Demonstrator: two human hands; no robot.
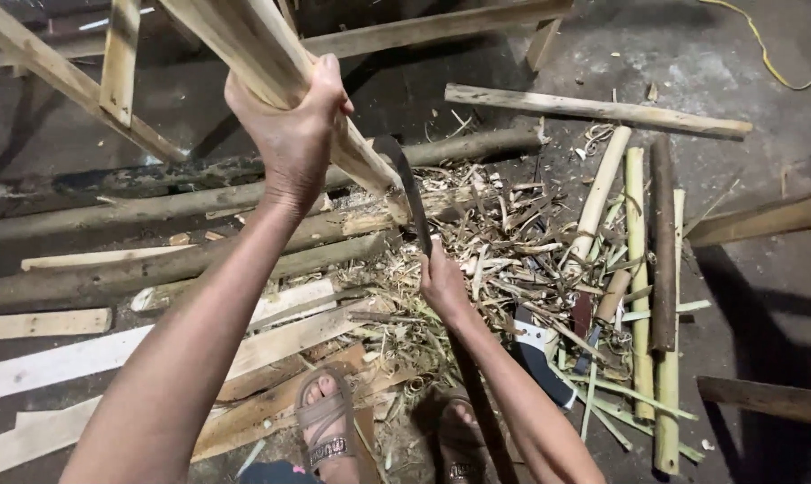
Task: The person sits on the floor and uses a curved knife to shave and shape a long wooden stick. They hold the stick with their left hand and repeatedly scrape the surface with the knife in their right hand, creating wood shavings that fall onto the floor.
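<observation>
A: Status on the pale split bamboo stave (pixel 271 63)?

B: Held up at a slant, top end out of view at upper left, lower end down near the middle of the picture. Left hand (pixel 291 125) is clenched around it partway along, knuckles to the camera.

A: Other hand?

B: Right hand (pixel 441 280) is closed round the handle of a dark curved-blade chopping knife (pixel 405 193). The blade rises from the fist and meets the lower end of the stave, edge against the wood.

A: What's below?

B: A heap of pale bamboo shavings and strips (pixel 504 242) on the dark concrete floor (pixel 692 63), right under the knife. Both feet in brown strap sandals (pixel 327 421) stand at the bottom edge, on flat pale wooden offcuts (pixel 271 341).

A: Surroundings?

B: Long dark round poles (pixel 155 269) lie across the floor to the left. To the right, a row of greenish-yellow bamboo lengths (pixel 638 269) lies side by side, with one dark brown length (pixel 664 242) among them. A pale wooden batten (pixel 594 109) lies above that. A yellow cord (pixel 764 49) runs across the top right corner. A black-and-white object (pixel 535 354) sits by the right forearm; can't tell what it is.
</observation>
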